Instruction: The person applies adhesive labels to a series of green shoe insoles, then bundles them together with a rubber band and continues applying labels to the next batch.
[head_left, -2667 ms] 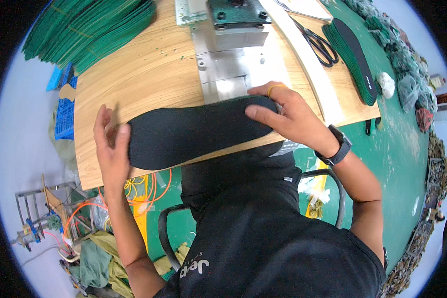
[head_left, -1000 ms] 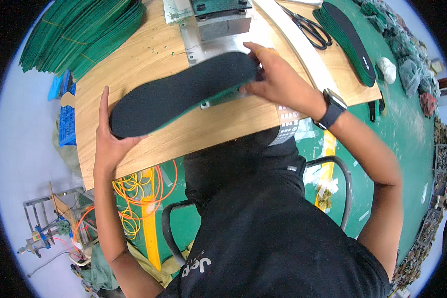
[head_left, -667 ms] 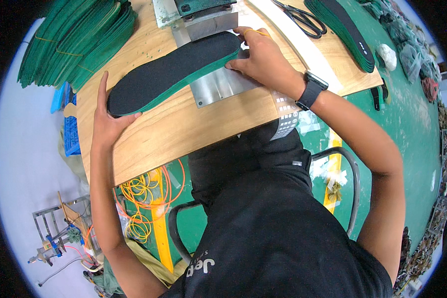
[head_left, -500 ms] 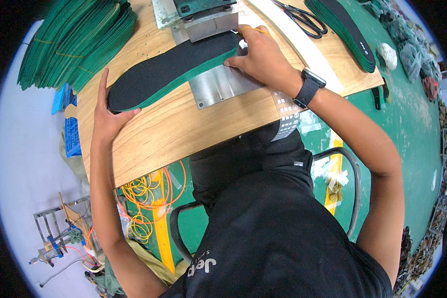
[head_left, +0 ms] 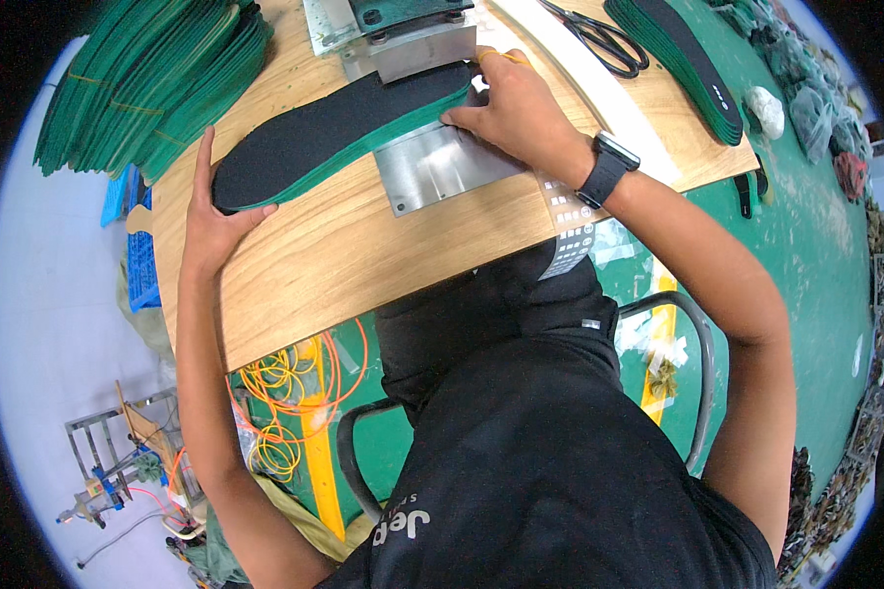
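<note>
Though the blue crate (left) hides its contents, wide-cupped left hand and half-curled right hand grip the insole stack, scooted farther, near the steel block.

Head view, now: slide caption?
Left hand spread at one end, right hand gripping the other: black-topped, green-edged insoles beside a metal block.

Insoles black above, green-edged

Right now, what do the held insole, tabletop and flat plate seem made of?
Insole: probably fabric over foam or felt; matte black top, green edge. Tabletop: wood or wood-look laminate; grain lines, slight sheen. Plate: likely bare metal; grey, bright reflections.
</note>
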### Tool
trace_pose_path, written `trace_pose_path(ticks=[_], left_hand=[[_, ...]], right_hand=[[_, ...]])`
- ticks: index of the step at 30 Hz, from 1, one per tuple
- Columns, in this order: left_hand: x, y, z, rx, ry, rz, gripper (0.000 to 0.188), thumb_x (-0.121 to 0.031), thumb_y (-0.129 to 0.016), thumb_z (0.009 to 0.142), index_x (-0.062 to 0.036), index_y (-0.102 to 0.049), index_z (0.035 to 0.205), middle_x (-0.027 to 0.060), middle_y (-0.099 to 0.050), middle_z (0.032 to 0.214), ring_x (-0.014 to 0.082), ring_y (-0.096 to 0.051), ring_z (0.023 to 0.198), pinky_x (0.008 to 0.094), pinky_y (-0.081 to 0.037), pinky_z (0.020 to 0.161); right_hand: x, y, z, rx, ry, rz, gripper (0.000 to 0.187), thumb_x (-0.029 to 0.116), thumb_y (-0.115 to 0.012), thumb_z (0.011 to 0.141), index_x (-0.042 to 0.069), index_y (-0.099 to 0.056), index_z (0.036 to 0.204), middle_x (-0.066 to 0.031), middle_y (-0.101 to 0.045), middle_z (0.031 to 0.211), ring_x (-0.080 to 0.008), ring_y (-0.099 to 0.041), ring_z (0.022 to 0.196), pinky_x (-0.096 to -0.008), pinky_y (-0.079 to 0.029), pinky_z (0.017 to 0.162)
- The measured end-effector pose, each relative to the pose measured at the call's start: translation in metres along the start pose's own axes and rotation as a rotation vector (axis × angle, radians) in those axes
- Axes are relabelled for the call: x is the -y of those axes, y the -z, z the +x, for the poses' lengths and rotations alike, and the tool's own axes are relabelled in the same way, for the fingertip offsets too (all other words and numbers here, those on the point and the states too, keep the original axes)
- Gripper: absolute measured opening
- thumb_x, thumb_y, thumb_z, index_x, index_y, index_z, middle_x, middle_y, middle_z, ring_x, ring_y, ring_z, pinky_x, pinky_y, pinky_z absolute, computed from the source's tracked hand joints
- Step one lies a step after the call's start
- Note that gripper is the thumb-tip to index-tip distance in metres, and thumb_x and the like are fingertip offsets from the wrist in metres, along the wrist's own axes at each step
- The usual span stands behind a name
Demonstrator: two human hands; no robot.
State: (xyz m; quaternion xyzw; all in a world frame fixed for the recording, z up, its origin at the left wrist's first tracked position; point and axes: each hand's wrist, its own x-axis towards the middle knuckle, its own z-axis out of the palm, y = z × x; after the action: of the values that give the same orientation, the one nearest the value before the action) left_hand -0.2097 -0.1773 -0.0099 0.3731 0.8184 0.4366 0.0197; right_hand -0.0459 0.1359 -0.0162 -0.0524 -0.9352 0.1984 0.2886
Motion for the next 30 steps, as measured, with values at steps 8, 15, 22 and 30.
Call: trace_pose_path(ticks=[8, 15, 22, 30], left_hand=[[0.005, 0.003, 0.003, -0.003, -0.006, 0.089, 0.114, -0.022, -0.086, 0.051, -0.0178, -0.024, 0.147, 0.0204, -0.053, 0.123, 0.0280, -0.053, 0.115, 0.0372, -0.041, 0.099], [0.004, 0.013, -0.013, -0.024, -0.065, -0.133, 0.088, -0.017, -0.080, 0.063, -0.0099, -0.035, 0.138, 0.0158, -0.055, 0.122, 0.0268, -0.052, 0.115, 0.0337, -0.042, 0.095], [-0.077, 0.032, -0.073, -0.134, -0.379, 0.811, 0.015, -0.020, -0.066, 0.078, -0.0101, -0.064, 0.068, 0.0089, -0.054, 0.058, 0.0264, -0.055, 0.058, 0.0404, -0.041, 0.053], [-0.197, -0.133, -0.090, 0.902, -0.636, 0.624, 0.018, -0.008, -0.068, 0.066, -0.0138, -0.075, 0.082, 0.0125, -0.067, 0.071, 0.0243, -0.067, 0.070, 0.0369, -0.052, 0.060]], right_hand=[[-0.003, 0.003, -0.004, -0.002, -0.023, 0.102, 0.052, 0.019, -0.075, 0.066, -0.005, -0.056, 0.108, -0.0182, -0.065, 0.092, -0.0363, -0.055, 0.092, -0.0400, -0.047, 0.082], [-0.005, 0.023, -0.011, 0.020, -0.103, 0.138, 0.055, 0.024, -0.069, 0.074, -0.006, -0.051, 0.116, -0.0179, -0.064, 0.097, -0.0358, -0.057, 0.096, -0.0398, -0.046, 0.085], [0.017, 0.088, -0.019, 0.090, -0.151, 0.524, 0.068, 0.017, -0.050, 0.095, 0.013, -0.009, 0.148, -0.0096, -0.063, 0.101, -0.0053, -0.051, 0.061, -0.0177, -0.044, 0.051], [0.142, 0.088, 0.015, 0.582, 0.296, 0.978, 0.072, 0.064, -0.036, 0.088, 0.002, -0.048, 0.122, -0.0079, -0.057, 0.101, -0.0159, -0.057, 0.089, -0.0279, -0.046, 0.076]])
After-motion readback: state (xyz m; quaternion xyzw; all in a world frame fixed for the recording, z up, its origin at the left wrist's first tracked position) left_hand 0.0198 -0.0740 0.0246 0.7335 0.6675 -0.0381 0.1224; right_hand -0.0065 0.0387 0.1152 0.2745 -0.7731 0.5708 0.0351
